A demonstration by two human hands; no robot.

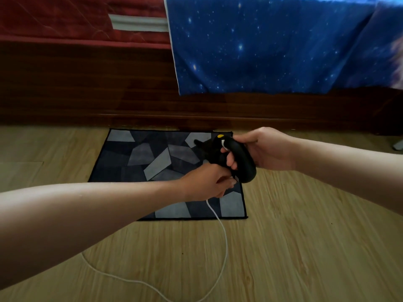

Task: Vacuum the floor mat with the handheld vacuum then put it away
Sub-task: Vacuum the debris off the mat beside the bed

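Over at ten o'clock, a red mattress (65,18) sits atop the dark wooden bed frame (87,83). Below that, just off centre toward nine o'clock, the floor mat (130,158) lies flat on the wooden floor (305,236), grey and navy shards all over it, its far edge right by the frame.

The left hand (207,182) reaches in from eight o'clock with its fingers curled, pinching the white cable (224,243) just at the butt of the handle. The cable drops toward six o'clock, loops across the boards and trails back to seven.

The handheld vacuum (242,162), black with a yellow button (220,136) on top, is held up over the mat's three o'clock side, nose aimed toward ten. The right hand (268,149) comes in from three o'clock, fingers wrapped firmly around the handle.

Up at one o'clock, a blue starry sheet (272,44) hangs over the bed's side.
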